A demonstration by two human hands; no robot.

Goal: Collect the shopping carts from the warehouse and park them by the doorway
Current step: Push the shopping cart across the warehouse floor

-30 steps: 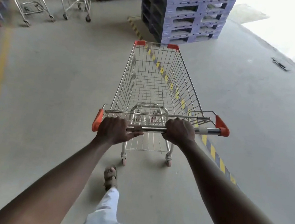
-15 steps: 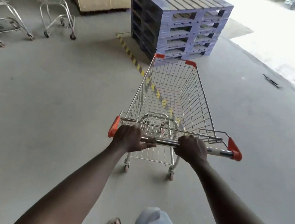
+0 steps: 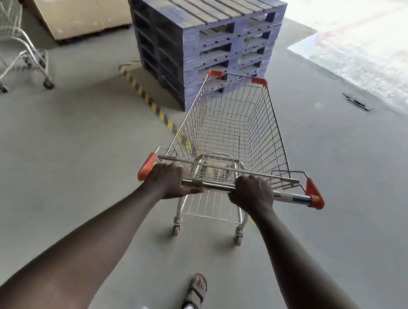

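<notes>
Cart: the cart (image 3: pixel 229 131) sits at centre frame, empty, its handle (image 3: pixel 219 186) nearest the person and its orange-capped nose toward the top of the frame.
Long axis: it runs from the handle up the frame, leaning slightly right, and ends just short of the pallets (image 3: pixel 202 33); whether nose and stack touch cannot be told, since the rim overlaps the stack in this view.
Left hand: the left hand (image 3: pixel 170 181) is wrapped over the handle near its left orange end cap, fingers closed round the bar.
Right hand: the right hand (image 3: pixel 253 192) is clamped on the bar right of centre, leaving a bare stretch of bar out to the right cap.
Nearer hand: both sit level on the bar; neither leads.
Doorway: the bright floor at upper right looks like the doorway (image 3: pixel 381 42), so the judgement is that the cart needs a swing right, clear of the stack.
Other cart: a second cart (image 3: pixel 5 29) stands at the left edge, well apart.
Hidden: the front wheels are behind the basket; the second cart is cut off by the frame; the dark strip (image 3: pixel 356 101) on the floor at right is too small to identify.
</notes>
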